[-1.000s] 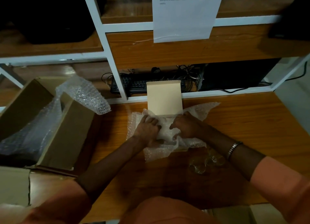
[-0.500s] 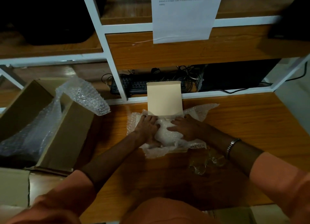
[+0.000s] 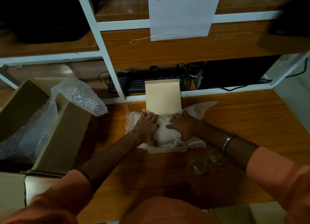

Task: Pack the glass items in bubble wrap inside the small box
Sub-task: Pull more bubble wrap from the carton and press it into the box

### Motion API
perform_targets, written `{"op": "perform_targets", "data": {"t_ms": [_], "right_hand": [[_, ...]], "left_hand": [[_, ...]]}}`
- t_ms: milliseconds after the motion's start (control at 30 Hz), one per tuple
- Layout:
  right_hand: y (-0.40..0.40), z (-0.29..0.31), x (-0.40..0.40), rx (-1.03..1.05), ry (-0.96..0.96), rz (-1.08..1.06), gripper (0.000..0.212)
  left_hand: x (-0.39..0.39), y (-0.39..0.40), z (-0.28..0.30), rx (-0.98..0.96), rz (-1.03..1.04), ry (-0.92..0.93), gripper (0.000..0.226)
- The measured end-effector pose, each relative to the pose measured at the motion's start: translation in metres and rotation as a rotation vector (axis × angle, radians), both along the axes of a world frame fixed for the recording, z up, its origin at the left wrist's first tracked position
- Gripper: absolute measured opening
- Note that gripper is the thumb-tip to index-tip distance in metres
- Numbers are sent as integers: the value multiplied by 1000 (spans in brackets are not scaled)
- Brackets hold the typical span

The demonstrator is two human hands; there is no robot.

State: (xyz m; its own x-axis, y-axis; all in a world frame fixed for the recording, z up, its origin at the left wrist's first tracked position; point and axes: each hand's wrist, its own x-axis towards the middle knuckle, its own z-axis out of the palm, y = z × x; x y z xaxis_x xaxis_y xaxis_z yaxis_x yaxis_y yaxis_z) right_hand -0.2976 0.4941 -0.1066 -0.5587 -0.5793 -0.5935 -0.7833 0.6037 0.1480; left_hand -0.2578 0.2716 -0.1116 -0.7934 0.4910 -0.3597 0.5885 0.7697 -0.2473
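A small beige box (image 3: 162,96) stands on the wooden desk with its lid flap upright. Bubble wrap (image 3: 167,133) lines it and spills over its sides. My left hand (image 3: 146,128) presses down on the wrap at the box's left side. Pushing the wrap at the right side is my right hand (image 3: 184,126), fingers spread flat. Two clear glass items (image 3: 197,166) (image 3: 215,157) lie on the desk just right of the box's front, under my right forearm. What lies under the wrap inside the box is hidden.
A large open cardboard box (image 3: 63,135) with bubble wrap (image 3: 80,96) hanging out sits at the left. A white-framed shelf with a paper sheet (image 3: 181,14) rises behind the desk; a keyboard (image 3: 132,84) and cables lie under it.
Both hands shifted slightly toward the back of the small box and pushed the bubble wrap flatter into it. The glass items stayed put.
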Motion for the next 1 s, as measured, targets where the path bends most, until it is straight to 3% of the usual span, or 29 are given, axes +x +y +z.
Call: {"op": "perform_targets", "data": {"t_ms": [200, 333, 400, 467, 567, 667, 867, 1000], "right_hand": [[-5, -24, 13, -89, 126, 30, 86], [-8, -24, 15, -99, 122, 20, 73], [-4, -19, 12, -140, 93, 20, 66], [-1, -9, 6, -200, 100, 7, 60], [3, 2, 1, -276, 169, -23, 61], [7, -2, 5, -253, 194, -63, 75], [15, -16, 9, -309, 255, -27, 99], [9, -22, 14, -237, 298, -29, 105]], "left_hand": [[4, 17, -15, -139, -32, 57, 65], [3, 16, -19, -125, 25, 16, 65], [-1, 9, -19, -4, 41, -9, 55], [-6, 0, -14, 237, 82, -28, 45], [-11, -5, -6, 355, 100, 0, 64], [-7, -2, -7, 148, 54, -33, 93], [0, -1, -12, 25, 14, -10, 87], [5, 6, -22, 13, 74, 20, 107]]}}
